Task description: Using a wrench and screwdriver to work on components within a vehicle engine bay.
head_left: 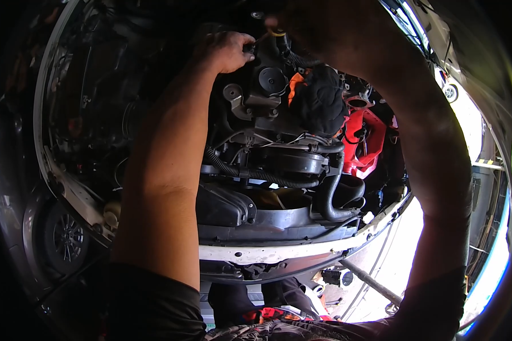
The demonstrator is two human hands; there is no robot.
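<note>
Both my arms reach over an open engine bay to the back of the dark engine. My left hand is at the upper middle, its fingers and thumb curled together around a small dark part that I cannot make out. To its right, my right hand is in deep shadow; a fingertip shows, but the grip does not. Between the hands, a thin piece runs near a yellow ring-shaped part. A ribbed black hose lies just below the right hand. Nearer me is a round black cap or pulley.
A bunched black cloth or glove with orange lies on the engine. Right of it sits a red plastic container or funnel. Hoses and the pale front crossmember lie nearer me. Another car's wheel shows at left.
</note>
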